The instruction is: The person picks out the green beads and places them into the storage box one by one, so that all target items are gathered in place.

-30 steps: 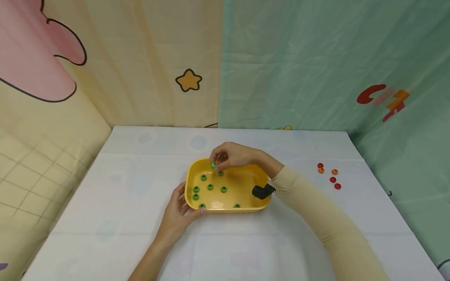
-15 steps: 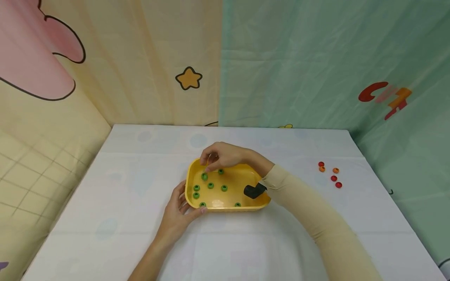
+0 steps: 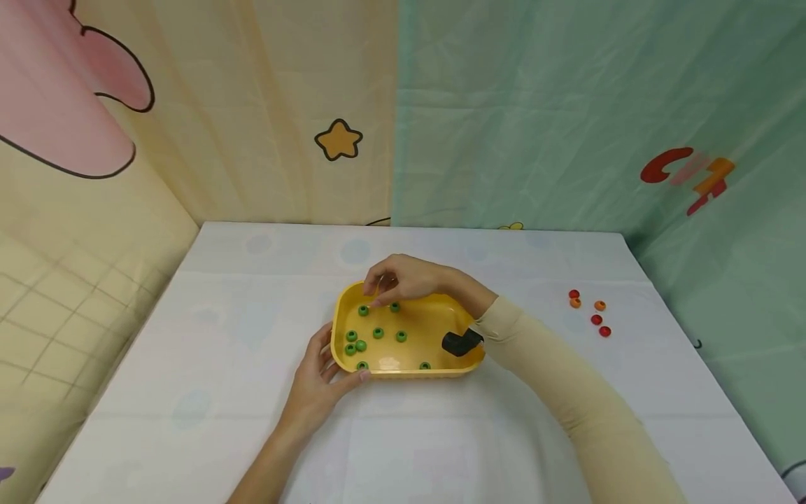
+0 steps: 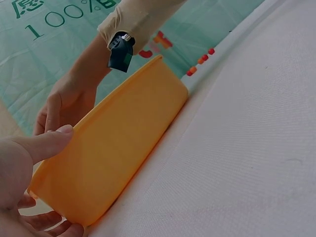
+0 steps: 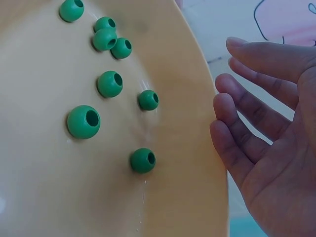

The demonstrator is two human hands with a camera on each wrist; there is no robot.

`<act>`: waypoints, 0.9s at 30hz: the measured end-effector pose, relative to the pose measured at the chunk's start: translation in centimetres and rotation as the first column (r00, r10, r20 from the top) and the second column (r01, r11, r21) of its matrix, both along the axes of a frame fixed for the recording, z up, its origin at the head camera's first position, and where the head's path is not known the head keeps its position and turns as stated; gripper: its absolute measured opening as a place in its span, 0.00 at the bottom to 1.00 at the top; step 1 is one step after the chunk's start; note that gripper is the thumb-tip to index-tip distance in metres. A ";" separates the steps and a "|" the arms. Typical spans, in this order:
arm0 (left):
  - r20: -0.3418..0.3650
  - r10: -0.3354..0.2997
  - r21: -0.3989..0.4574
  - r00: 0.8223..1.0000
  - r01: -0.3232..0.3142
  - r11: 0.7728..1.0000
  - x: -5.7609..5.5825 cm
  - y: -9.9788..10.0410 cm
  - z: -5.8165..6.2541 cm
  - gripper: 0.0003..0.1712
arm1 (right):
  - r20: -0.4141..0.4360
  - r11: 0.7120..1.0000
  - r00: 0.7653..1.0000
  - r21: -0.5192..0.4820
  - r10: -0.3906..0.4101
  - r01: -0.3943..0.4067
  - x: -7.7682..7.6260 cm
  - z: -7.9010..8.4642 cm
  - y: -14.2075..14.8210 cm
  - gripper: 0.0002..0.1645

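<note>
A shallow yellow plastic basin (image 3: 409,375) stands on the table with several round green beads (image 3: 378,333) in it, each with a hole. My left hand (image 3: 316,390) grips its near left corner; in the left wrist view the thumb (image 4: 52,144) lies against the rim and the fingers reach beneath the corner. Over the basin's far side hovers my right hand (image 3: 408,277), empty, its fingers spread and slightly bent in the right wrist view. The closest beads there, such as one green bead (image 5: 143,160), are apart from the fingertips.
To the right on the white-covered table (image 3: 504,434) lie a few small red beads (image 3: 605,332) and orange beads (image 3: 600,306). Printed curtains enclose the table's back and sides. A black strap piece (image 3: 462,343) hangs from the right wrist over the basin.
My right hand moved left with a green bead and let it go. That bead now lies beside two others at the basin's left. The left hand has kept its grip.
</note>
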State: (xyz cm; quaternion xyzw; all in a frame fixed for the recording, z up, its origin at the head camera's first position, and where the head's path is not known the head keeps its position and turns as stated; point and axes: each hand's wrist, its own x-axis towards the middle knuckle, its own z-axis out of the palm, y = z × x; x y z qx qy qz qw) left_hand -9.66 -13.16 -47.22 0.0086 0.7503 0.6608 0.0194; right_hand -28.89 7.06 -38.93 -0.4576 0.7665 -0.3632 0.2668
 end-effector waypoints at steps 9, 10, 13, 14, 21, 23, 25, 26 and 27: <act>0.011 -0.004 -0.002 1.000 0.004 1.000 -0.2 0.4 0.1 0.58 | -0.001 0.999 0.999 0.001 -0.039 0.039 0.2 0.2 1.9 0.14; 0.014 -0.005 -0.002 1.000 0.005 1.000 -0.3 0.5 0.1 0.58 | 0.002 0.999 0.999 0.002 -0.046 0.046 0.3 0.2 2.1 0.14; 0.029 -0.002 -0.018 1.000 0.002 1.000 -0.4 0.7 0.2 0.59 | 0.004 0.998 0.998 0.006 -0.059 0.059 0.3 0.2 2.9 0.14; 0.035 0.005 -0.028 0.999 -0.004 1.000 -0.3 0.8 0.3 0.60 | 0.004 0.998 0.998 0.006 -0.061 0.061 0.3 0.2 3.1 0.14; 0.045 0.046 -0.134 0.998 -0.039 0.990 0.1 0.9 1.6 0.65 | 0.004 0.993 0.993 0.019 -0.119 0.119 0.4 0.8 5.2 0.14; 0.020 0.036 -0.156 0.999 -0.032 0.987 0.1 0.8 2.1 0.65 | 0.010 0.989 0.990 0.029 -0.144 0.144 0.3 0.9 5.9 0.14; -0.009 0.022 -0.188 1.000 -0.023 0.982 -0.1 0.6 2.4 0.66 | 0.017 0.986 0.986 0.034 -0.165 0.165 0.3 1.1 6.6 0.14; -0.021 0.018 -0.206 1.000 -0.022 0.978 -0.3 0.5 2.6 0.66 | 0.019 0.984 0.985 0.034 -0.174 0.173 0.3 1.1 6.9 0.14; -0.029 0.015 -0.224 0.999 -0.021 0.974 -0.4 0.4 2.7 0.66 | 0.023 0.983 0.983 0.032 -0.180 0.179 0.3 1.2 7.2 0.14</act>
